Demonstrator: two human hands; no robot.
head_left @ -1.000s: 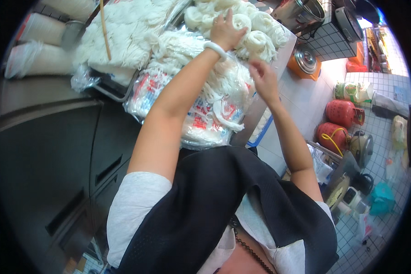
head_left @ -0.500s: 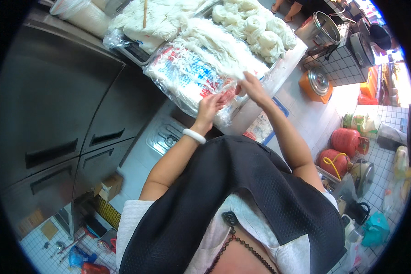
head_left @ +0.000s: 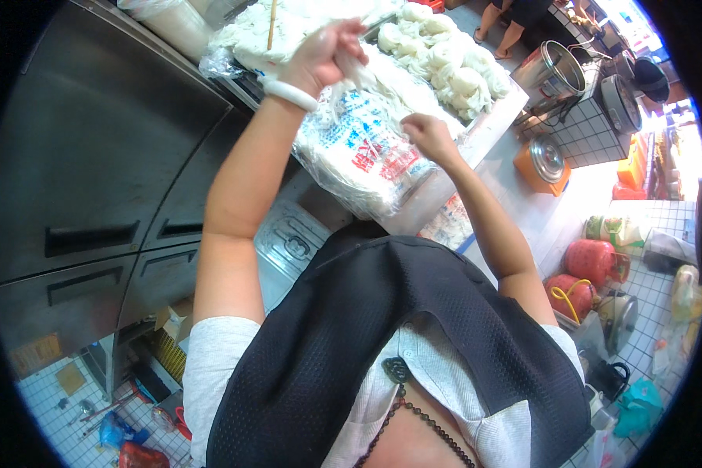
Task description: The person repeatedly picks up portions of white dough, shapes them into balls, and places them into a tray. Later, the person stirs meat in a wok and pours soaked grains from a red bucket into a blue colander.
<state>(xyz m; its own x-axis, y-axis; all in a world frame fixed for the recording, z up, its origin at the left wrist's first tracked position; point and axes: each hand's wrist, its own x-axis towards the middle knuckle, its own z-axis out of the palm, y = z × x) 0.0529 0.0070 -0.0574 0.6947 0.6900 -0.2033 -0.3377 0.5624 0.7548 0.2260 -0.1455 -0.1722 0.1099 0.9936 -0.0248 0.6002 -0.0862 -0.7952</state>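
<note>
My left hand, a white bangle on its wrist, is raised over the far side of a printed plastic bag. Its fingers are curled round a few white noodle strands that hang below them. Loose white noodles lie heaped along the back of the bag. Closed, my right hand hovers at the bag's right part, beside the heap; what its fingers hold, if anything, is hidden. Round bundles of noodles sit in a tray behind it.
More noodles with a wooden stick lie at the back left. A steel cabinet stands left. To the right are a large pot, an orange bucket and red gas cylinders. Another person's legs show at the back.
My left hand has risen away from the bag, up and to the left, with noodle strands in it. My right hand has shifted only slightly.
</note>
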